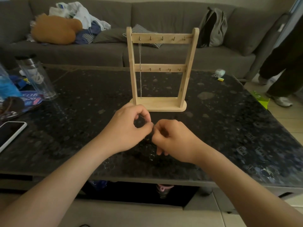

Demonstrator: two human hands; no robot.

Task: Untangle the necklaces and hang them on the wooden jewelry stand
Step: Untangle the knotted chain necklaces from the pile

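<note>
Necklace: a fine chain [148,121], barely visible, held between both hands just in front of the stand's base.
Left hand [126,130]: thumb and forefinger curled, pinching the chain.
Right hand [173,140]: fingers curled, pinching the chain beside the left.
Stand: wooden jewelry stand [160,104] upright on the dark table [221,128]; a silver necklace [140,74] hangs from its top-left hook.
Around: phone [9,133] at left, grey sofa [164,13] behind.

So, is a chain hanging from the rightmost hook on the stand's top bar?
No, on the wooden jewelry stand the one silver chain hangs from the top bar's leftmost hook; the rightmost hook is bare.
</note>
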